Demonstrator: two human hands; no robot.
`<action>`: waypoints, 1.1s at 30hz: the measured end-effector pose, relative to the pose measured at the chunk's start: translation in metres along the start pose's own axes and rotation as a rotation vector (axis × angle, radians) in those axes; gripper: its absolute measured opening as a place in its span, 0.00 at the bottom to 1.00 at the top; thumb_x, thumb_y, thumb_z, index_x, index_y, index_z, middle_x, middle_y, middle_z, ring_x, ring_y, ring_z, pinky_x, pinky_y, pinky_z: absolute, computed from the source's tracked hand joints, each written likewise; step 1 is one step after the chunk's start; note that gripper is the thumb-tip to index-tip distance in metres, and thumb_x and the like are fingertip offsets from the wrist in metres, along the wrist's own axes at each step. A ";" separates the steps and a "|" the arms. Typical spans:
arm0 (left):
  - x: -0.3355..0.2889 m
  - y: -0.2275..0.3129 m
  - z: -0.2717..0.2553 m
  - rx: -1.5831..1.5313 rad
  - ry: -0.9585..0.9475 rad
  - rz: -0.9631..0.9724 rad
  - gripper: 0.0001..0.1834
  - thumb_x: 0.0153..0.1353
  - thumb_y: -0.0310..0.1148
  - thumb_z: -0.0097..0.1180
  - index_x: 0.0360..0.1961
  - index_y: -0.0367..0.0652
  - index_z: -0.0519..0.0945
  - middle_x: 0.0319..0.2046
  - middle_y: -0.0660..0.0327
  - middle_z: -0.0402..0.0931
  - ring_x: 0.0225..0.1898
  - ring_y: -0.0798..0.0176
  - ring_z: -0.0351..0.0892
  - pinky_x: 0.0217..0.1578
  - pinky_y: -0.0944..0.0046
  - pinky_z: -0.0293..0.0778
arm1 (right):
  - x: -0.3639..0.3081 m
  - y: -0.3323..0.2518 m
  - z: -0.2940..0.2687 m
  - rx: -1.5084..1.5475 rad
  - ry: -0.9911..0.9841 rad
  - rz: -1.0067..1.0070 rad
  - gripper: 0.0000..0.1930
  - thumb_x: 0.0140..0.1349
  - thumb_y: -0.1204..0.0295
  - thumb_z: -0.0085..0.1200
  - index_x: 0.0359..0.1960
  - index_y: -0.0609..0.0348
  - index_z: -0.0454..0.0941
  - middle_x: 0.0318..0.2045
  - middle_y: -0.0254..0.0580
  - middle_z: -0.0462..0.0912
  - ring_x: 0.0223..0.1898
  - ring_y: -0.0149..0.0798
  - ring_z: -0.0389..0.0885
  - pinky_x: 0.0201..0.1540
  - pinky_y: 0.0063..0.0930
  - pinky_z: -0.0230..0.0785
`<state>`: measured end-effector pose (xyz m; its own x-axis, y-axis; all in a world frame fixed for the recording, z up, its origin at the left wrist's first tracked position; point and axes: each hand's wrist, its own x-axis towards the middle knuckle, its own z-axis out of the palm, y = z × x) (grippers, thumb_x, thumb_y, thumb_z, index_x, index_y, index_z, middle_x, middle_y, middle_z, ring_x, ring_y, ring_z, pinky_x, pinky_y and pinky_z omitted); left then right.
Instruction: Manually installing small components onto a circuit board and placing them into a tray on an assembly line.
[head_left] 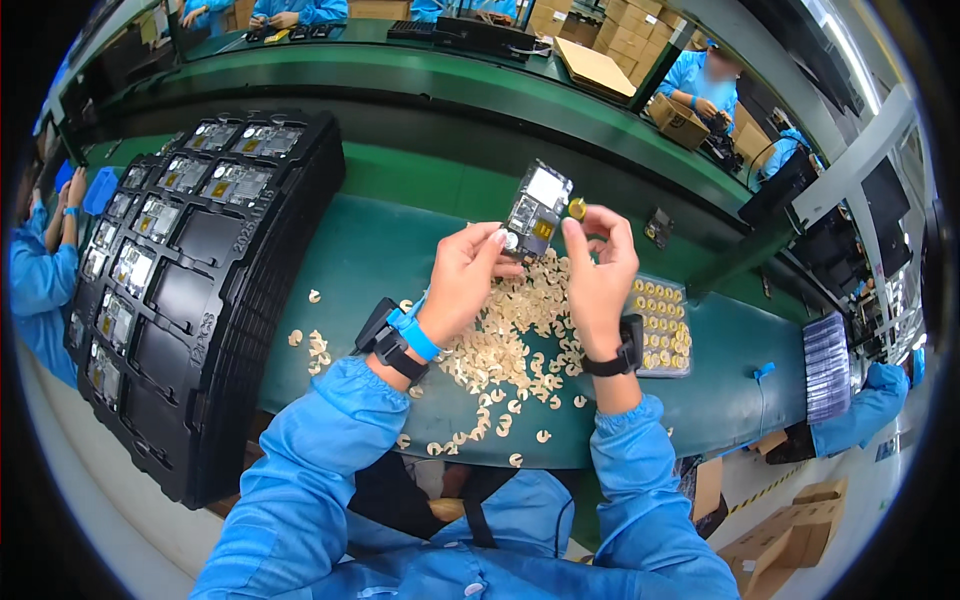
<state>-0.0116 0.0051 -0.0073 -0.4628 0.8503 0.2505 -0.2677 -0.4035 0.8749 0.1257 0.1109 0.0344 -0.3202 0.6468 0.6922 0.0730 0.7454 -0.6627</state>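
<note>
1. Mid-frame, the left hand [465,270] gripped the circuit board [528,222] by its lower end; the right hand [603,265] held a round gold part [577,208] in a narrow pinch beside it. Edge-holding seemed best, sparing the components.
2. Beneath lay pale notched discs [510,335].
3. The black tray stack [262,335] walled frame left; the green bench [735,375] seemed roomier centre-right.

Mounted on the person's head as the left of two side-by-side fisheyes, looking down and forward from close above the hands [461,280] and green desk [725,350], taking in the blue sleeves [310,440] below and, far smaller along the top, co-workers [690,78] beyond.
</note>
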 end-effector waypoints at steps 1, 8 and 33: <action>0.001 -0.001 -0.003 0.021 -0.008 0.000 0.16 0.79 0.28 0.45 0.56 0.26 0.77 0.48 0.51 0.84 0.46 0.59 0.88 0.48 0.61 0.87 | -0.001 -0.004 -0.001 0.250 -0.027 0.112 0.04 0.69 0.77 0.61 0.41 0.66 0.82 0.39 0.36 0.81 0.39 0.24 0.82 0.39 0.16 0.71; -0.006 -0.003 -0.002 -0.018 -0.074 -0.118 0.17 0.80 0.32 0.45 0.57 0.28 0.77 0.48 0.53 0.83 0.46 0.61 0.87 0.50 0.62 0.85 | -0.021 -0.013 -0.001 0.397 -0.371 0.333 0.04 0.71 0.79 0.59 0.42 0.69 0.81 0.36 0.34 0.85 0.37 0.21 0.82 0.37 0.15 0.74; -0.007 -0.006 0.003 -0.040 -0.137 -0.090 0.18 0.80 0.33 0.45 0.58 0.28 0.76 0.50 0.50 0.83 0.51 0.58 0.86 0.56 0.60 0.83 | -0.028 -0.007 0.003 0.108 -0.254 0.163 0.05 0.62 0.78 0.64 0.31 0.69 0.82 0.21 0.38 0.81 0.19 0.24 0.71 0.23 0.23 0.64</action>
<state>-0.0045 0.0028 -0.0132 -0.3169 0.9205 0.2287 -0.3375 -0.3348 0.8798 0.1315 0.0871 0.0194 -0.5390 0.6850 0.4902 0.0464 0.6052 -0.7947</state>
